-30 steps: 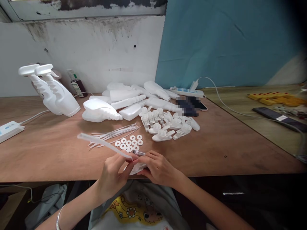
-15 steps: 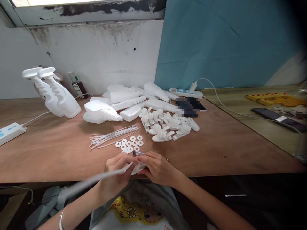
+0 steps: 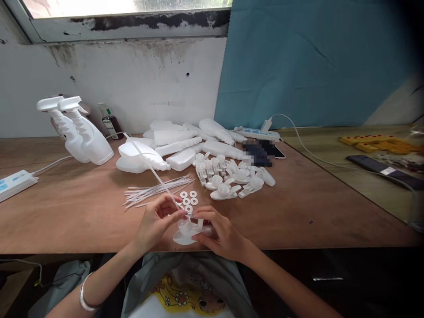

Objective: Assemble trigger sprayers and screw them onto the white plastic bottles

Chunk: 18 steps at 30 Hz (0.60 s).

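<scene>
I see matt brown plywood table (image 3: pixel 66 212), smooth white plastic trigger head (image 3: pixel 186 230), thin translucent plastic tube (image 3: pixel 150 168), matt white plastic bottles (image 3: pixel 139 157), flat white washers (image 3: pixel 189 198), shiny metal bangle (image 3: pixel 83 297), scuffed painted wall (image 3: pixel 132 84)

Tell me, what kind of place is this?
Probably a small home workshop for putting spray bottles together. Empty white plastic bottles lie on the brown wooden table beside white trigger spray heads, thin white tubes and small white washer rings.
</scene>
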Motion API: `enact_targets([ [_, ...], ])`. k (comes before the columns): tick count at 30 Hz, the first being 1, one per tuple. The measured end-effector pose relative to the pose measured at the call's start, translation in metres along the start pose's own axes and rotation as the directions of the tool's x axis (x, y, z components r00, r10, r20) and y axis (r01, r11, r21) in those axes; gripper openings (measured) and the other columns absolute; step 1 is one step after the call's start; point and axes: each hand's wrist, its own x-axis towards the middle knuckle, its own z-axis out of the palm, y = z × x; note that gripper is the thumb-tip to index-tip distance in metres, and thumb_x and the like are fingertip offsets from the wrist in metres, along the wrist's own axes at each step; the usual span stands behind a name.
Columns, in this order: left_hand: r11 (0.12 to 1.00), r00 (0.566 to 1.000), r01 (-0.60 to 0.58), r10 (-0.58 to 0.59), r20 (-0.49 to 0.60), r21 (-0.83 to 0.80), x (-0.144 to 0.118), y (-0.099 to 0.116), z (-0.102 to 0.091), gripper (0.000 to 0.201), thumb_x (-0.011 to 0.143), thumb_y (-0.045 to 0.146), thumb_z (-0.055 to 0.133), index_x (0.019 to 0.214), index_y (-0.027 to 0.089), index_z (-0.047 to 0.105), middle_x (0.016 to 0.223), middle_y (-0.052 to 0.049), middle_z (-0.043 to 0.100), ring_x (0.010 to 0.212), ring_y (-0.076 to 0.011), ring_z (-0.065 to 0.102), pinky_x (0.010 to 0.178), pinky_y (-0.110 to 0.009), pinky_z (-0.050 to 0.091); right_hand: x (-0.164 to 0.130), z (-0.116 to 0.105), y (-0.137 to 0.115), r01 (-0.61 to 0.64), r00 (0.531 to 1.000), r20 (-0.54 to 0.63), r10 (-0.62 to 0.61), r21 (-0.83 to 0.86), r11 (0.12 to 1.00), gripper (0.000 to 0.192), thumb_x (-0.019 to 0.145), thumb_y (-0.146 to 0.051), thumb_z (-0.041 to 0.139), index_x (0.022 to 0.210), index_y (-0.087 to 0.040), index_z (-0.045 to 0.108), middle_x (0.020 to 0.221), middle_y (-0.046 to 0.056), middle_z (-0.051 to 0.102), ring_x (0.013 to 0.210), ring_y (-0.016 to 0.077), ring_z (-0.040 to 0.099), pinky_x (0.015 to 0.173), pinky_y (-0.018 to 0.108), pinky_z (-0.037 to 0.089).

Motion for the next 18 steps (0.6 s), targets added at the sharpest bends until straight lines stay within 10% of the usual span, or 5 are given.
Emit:
enact_targets([
  [5,0.959,0.974,0.223,-0.21,0.086,-0.176,0.009,0.002,0.005,0.023,0.07,0.027,0.07,0.081,0.013,0.056,0.072,-0.003,0.065,0.069,-0.0123,0.062,0.066,-0.022,0.048,-0.005,-0.004,-0.006,0.067,0.983,-0.177,-0.044,0.124,0.99,0.025,0.081,-0.016,0.054,0.105,-0.019,0.048,0.099,0.01,0.056,0.087,0.0171,0.058,0.058,0.023,0.051],
  [9,0.884,0.934,0.355,-0.325,0.148,-0.303,0.003,-0.005,0.015,0.026,0.065,0.026,0.074,0.076,0.013,0.055,0.071,-0.001,0.063,0.069,-0.0102,0.06,0.066,-0.02,0.046,-0.01,-0.005,-0.008,0.293,0.904,-0.279,-0.323,-0.144,0.945,0.026,0.085,-0.035,0.042,0.1,-0.016,0.053,0.1,0.012,0.056,0.079,0.0182,0.059,0.059,0.03,0.052],
  [13,0.842,0.907,0.416,-0.359,0.219,-0.343,-0.008,-0.007,0.025,0.027,0.064,0.026,0.075,0.076,0.013,0.054,0.067,0.0,0.062,0.064,-0.0092,0.057,0.064,-0.02,0.045,-0.013,-0.005,-0.009,0.467,0.787,-0.244,-0.567,-0.365,0.806,0.025,0.087,-0.037,0.038,0.088,-0.018,0.055,0.09,0.008,0.062,0.065,0.0145,0.058,0.056,0.03,0.052],
  [18,0.843,0.906,0.415,-0.347,0.241,-0.343,-0.012,-0.004,0.028,0.026,0.066,0.025,0.074,0.076,0.013,0.054,0.066,0.0,0.061,0.064,-0.0091,0.056,0.065,-0.02,0.045,-0.015,-0.008,-0.011,0.475,0.785,-0.203,-0.586,-0.411,0.778,0.024,0.088,-0.035,0.035,0.082,-0.02,0.053,0.087,0.007,0.066,0.063,0.0138,0.059,0.054,0.028,0.052],
])
